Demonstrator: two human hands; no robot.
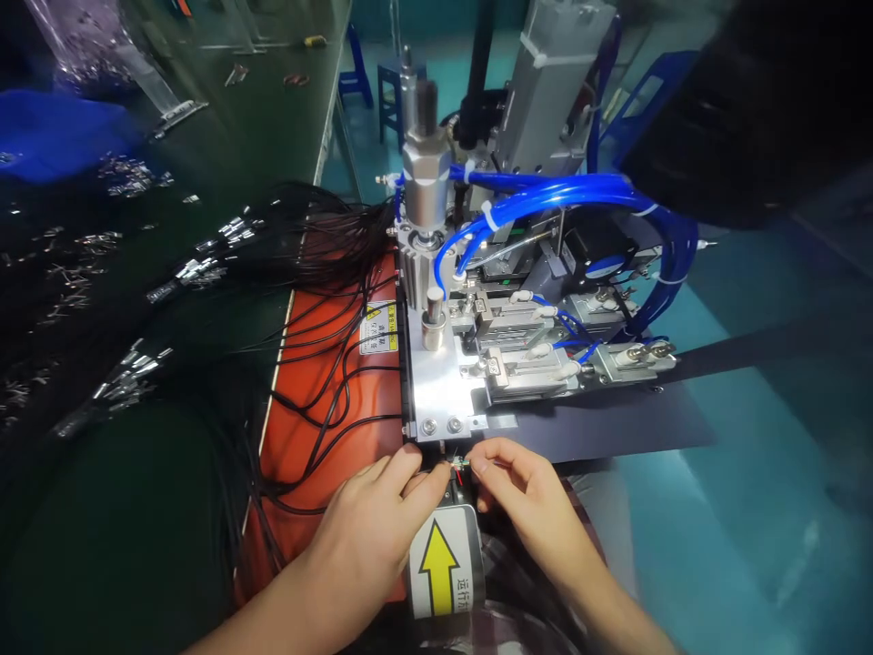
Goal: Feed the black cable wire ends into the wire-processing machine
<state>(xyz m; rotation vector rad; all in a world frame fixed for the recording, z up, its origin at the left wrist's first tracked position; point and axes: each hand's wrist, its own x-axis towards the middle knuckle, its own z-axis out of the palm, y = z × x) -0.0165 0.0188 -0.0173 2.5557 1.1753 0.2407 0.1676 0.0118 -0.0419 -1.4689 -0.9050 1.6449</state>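
Nearest the camera, the left hand (pixel 382 509) and right hand (pixel 522 487) bring their fingers narrowly together around thin coloured wires (pixel 458 466), which lie between the two sets of fingertips, just below the metal plate (pixel 440 391) and above the yellow arrow label (pixel 440 559).

Thin wires (pixel 459 465), red and green among them, splay near the metal plate (pixel 440 391).
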